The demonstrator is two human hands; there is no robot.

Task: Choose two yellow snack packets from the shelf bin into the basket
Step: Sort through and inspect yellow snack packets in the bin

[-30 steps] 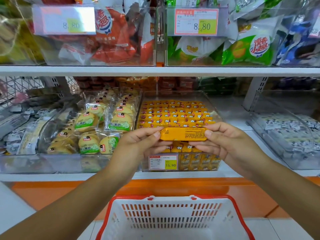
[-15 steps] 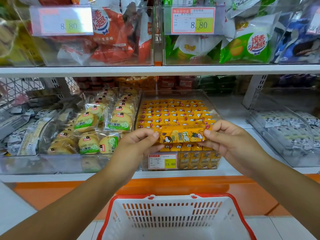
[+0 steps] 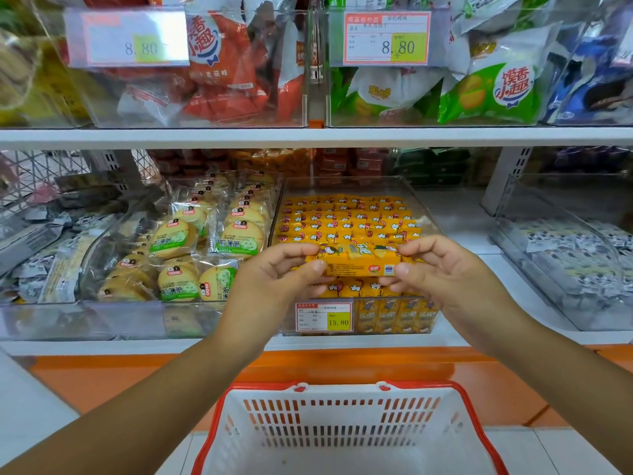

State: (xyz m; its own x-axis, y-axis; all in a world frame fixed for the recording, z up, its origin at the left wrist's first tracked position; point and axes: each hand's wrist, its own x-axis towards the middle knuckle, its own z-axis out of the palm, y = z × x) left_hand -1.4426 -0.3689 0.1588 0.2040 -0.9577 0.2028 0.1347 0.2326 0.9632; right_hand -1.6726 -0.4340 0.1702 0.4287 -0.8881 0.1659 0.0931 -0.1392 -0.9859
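Note:
A long yellow snack packet [image 3: 356,260] is held level in front of the clear shelf bin [image 3: 428,207], which is filled with several rows of the same yellow packets [image 3: 346,217]. My left hand [image 3: 274,286] pinches the packet's left end between thumb and fingers. My right hand [image 3: 445,272] pinches its right end the same way. The packet shows its printed front edge and part of its back. Below, a white basket with a red rim [image 3: 472,409] stands on the floor, with nothing visible inside it.
Left of the yellow bin is a clear bin of round biscuits in green-labelled wrappers [image 3: 178,241]. A bin of black-and-white packets [image 3: 575,255] stands at the right. The shelf above [image 3: 308,135] carries red and green snack bags. A price tag [image 3: 323,317] marks the yellow bin's front.
The packet has been rotated in both hands from its plain back side toward its printed front. Both hands stay on its ends at about the same height.

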